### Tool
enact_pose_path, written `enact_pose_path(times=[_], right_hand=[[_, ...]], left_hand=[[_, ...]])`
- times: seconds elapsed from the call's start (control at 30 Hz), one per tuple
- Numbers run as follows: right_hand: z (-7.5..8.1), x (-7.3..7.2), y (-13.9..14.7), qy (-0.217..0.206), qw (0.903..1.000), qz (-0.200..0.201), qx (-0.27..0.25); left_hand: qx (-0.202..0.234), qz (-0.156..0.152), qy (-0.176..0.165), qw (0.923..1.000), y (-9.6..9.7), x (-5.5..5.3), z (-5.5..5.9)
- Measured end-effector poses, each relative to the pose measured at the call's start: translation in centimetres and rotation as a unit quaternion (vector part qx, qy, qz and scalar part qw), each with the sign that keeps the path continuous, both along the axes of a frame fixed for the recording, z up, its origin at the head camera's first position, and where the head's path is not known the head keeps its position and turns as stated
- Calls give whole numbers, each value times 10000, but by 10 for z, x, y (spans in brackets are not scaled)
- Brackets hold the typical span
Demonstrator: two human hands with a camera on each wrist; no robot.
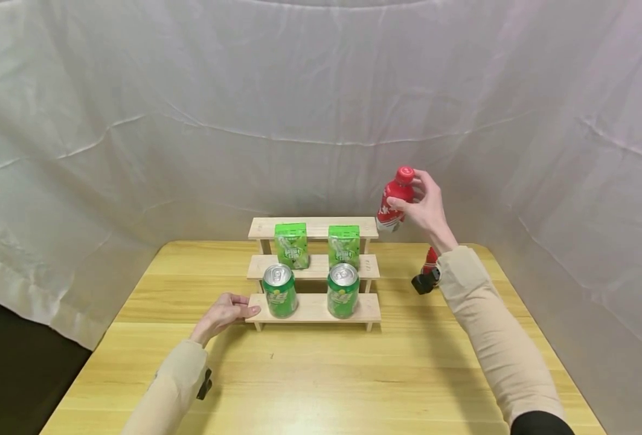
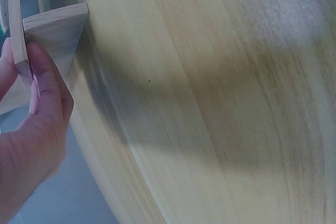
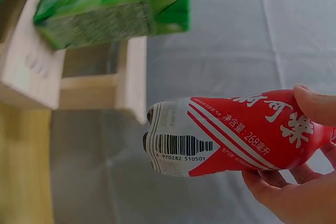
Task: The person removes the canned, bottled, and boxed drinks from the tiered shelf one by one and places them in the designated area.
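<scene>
In the head view a three-tier wooden shelf (image 1: 310, 307) stands on the table. My left hand (image 1: 227, 314) pinches the left end of its lowest board, thumb on top and fingers beneath, as the left wrist view also shows. My right hand (image 1: 428, 208) grips a red cola bottle (image 1: 394, 202) round its upper part, tilted in the air just right of the top board. In the right wrist view the bottle's base (image 3: 168, 142) points towards the shelf. Two green drink cartons (image 1: 292, 246) stand on the middle board, and two green soda cans (image 1: 280, 296) on the lowest.
A second red bottle (image 1: 429, 260) stands on the table at the right, partly hidden by the right forearm. A pale curtain (image 1: 321, 121) hangs behind and beside the wooden table (image 1: 310, 374).
</scene>
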State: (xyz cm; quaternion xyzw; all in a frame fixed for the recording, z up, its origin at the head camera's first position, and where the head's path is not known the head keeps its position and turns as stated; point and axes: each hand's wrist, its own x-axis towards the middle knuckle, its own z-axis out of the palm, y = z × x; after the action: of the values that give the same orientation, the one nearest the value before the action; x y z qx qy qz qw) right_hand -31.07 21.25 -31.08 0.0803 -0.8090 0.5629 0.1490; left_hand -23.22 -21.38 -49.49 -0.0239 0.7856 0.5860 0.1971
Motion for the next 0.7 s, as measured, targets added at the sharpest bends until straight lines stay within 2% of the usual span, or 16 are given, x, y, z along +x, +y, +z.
enact_pose_path(times=[0.23,0.7], right_hand=[[-32,-1,18,-406,9988,-187,-193],[-107,-5,38,-946,9954,-146,40]], left_hand=[[38,5,-30,10000,2,2,-1],[-81,62,-49,9999,2,4,1]])
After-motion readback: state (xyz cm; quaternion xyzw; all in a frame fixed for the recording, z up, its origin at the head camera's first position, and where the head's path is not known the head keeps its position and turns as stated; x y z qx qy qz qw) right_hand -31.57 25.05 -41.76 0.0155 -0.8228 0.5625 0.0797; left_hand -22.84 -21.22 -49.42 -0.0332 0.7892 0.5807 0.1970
